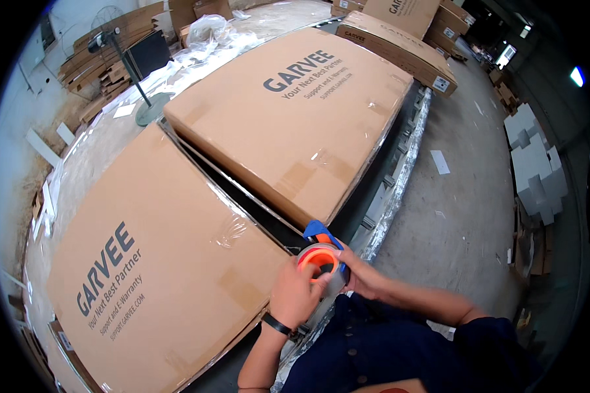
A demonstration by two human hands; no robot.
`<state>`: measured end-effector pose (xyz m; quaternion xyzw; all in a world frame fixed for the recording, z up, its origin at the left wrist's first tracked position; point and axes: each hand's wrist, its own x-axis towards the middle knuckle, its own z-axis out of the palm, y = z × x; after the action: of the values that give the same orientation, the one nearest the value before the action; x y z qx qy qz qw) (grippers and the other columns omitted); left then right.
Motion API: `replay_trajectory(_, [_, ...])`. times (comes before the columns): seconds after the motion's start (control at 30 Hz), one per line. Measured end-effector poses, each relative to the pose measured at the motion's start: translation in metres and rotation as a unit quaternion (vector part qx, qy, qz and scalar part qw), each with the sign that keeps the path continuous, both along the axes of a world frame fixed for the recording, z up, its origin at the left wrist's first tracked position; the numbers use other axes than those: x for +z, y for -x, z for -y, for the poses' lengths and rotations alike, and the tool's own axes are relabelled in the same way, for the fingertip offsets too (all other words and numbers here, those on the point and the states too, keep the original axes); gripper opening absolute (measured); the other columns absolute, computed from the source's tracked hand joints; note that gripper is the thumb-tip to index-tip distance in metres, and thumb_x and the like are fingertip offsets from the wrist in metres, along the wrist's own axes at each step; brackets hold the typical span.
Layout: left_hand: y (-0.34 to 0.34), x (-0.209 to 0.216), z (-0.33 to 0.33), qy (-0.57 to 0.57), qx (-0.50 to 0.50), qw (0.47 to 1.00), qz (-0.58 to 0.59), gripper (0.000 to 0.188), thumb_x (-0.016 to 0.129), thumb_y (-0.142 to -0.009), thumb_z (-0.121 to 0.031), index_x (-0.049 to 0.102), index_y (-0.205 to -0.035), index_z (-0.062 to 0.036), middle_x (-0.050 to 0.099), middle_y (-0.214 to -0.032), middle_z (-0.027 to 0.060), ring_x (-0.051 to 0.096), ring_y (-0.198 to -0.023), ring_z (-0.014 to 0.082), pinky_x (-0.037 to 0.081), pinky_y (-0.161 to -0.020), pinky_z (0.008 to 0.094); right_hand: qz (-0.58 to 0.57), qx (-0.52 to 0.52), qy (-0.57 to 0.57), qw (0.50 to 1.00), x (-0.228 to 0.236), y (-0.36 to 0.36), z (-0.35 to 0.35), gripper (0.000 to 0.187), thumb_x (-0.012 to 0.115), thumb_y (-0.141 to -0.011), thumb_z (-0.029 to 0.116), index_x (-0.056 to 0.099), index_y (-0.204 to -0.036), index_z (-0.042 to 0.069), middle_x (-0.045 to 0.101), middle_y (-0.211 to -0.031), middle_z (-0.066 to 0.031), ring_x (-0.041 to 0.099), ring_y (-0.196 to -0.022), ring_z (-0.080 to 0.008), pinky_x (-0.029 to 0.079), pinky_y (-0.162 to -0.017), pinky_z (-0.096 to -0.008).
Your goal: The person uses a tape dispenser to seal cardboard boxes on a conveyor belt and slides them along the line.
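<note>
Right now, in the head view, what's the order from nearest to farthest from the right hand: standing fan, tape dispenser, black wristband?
1. Tape dispenser: in the right hand itself.
2. Black wristband: a little to the left and lower.
3. Standing fan: well away, toward the picture's upper left.

Slim gap [237, 192] btwn near box [151, 262] & far box [282, 124]; tape disp. [319, 253] at R end.

There are two hands [292, 290] [359, 270], one tape dispenser [317, 230], two near cartons [157, 262] [269, 124] and one fan [152, 112].
</note>
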<state>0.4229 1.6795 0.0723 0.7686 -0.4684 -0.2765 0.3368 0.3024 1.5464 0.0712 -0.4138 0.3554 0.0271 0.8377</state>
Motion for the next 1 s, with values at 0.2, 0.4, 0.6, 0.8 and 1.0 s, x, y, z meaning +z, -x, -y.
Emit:
replay_trajectory(0.2, [0.029, -0.002, 0.017, 0.013, 0.036, 0.999, 0.015, 0.04, 0.058, -0.084, -0.039, 0.055, -0.103, -0.0038, 0.05, -0.099, 0.0236, 0.053, -0.092, 0.0371, 0.045, -0.075, 0.0436, -0.076, 0.117, 0.034, 0.99, 0.009, -0.014, 0.057, 0.055, 0.047, -0.088, 0.043, 0.041, -0.131, 0.011, 0.053, -0.12, -0.009, 0.056, -0.104, -0.0203, 0.051, -0.082, -0.0377])
replay_trajectory(0.4, [0.006, -0.022, -0.018, -0.018, 0.106, 0.982, -0.157, 0.045, 0.05, -0.09, -0.029, 0.04, -0.125, -0.0034, 0.06, -0.106, 0.0209, 0.059, -0.094, 0.0349, 0.046, -0.081, 0.0408, 0.008, 0.253, 0.224, 0.941, -0.021, -0.049, 0.085, 0.054, 0.056, -0.086, 0.038, 0.049, -0.129, 0.007, 0.059, -0.109, -0.0103, 0.053, -0.097, -0.0128, 0.044, -0.081, -0.0246])
replay_trajectory(0.6, [-0.003, 0.08, -0.063, 0.17, 0.235, 0.932, -0.216, 0.027, 0.037, -0.092, -0.013, 0.057, -0.093, 0.0045, 0.063, -0.082, 0.0109, 0.06, -0.074, 0.0147, 0.046, -0.066, 0.0305, 0.126, 0.113, -0.075, 0.983, -0.046, 0.024, 0.091, 0.066, 0.059, -0.081, 0.041, 0.041, -0.132, 0.002, 0.05, -0.127, -0.0142, 0.048, -0.117, -0.0197, 0.036, -0.101, -0.0325])
replay_trajectory(0.8, [-0.033, 0.004, 0.062, 0.355, 0.28, 0.886, -0.102, 0.025, 0.036, -0.096, -0.013, 0.054, -0.106, 0.0017, 0.06, -0.1, 0.0121, 0.057, -0.093, 0.0182, 0.044, -0.086, 0.0307, 0.005, 0.091, -0.137, 0.986, -0.047, 0.001, 0.103, 0.059, 0.057, -0.081, 0.048, 0.05, -0.12, 0.004, 0.058, -0.112, -0.011, 0.062, -0.092, -0.0206, 0.053, -0.077, -0.0369])
replay_trajectory(1.0, [-0.011, -0.022, 0.052, 0.383, 0.398, 0.832, -0.05, 0.026, 0.036, -0.094, -0.013, 0.054, -0.106, 0.0018, 0.059, -0.103, 0.0121, 0.055, -0.099, 0.019, 0.042, -0.089, 0.0318, -0.042, 0.188, -0.187, 0.963, -0.021, -0.019, 0.13, 0.06, 0.056, -0.078, 0.05, 0.05, -0.122, 0.01, 0.055, -0.12, -0.0092, 0.054, -0.11, -0.0203, 0.045, -0.089, -0.0391])
